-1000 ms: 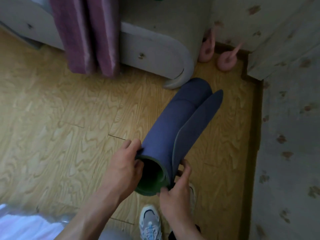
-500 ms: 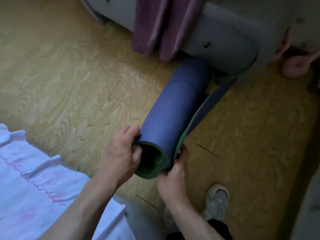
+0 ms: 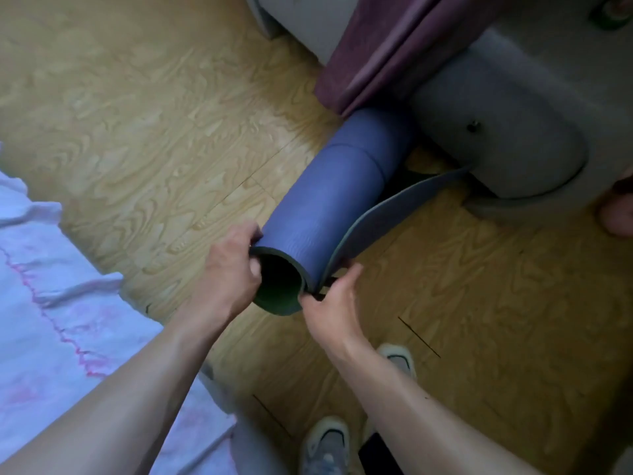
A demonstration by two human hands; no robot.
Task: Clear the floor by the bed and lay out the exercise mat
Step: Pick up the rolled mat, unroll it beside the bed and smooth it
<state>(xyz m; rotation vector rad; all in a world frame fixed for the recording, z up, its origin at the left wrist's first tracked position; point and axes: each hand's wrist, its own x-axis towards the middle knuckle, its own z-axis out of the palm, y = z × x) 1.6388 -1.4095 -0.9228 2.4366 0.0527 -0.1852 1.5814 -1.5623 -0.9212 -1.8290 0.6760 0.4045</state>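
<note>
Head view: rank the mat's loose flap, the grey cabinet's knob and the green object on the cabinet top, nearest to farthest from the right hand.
From the right hand:
1. Loose flap of the mat: in its grip, just ahead.
2. Cabinet knob: ahead and right, on the grey front.
3. Green object: far top-right corner, on the cabinet top.

No words, numbers or brand marks can be read anywhere, not on the rolled blue foam mat (image 3: 325, 200) nor on the white shoes (image 3: 325, 442).
</note>
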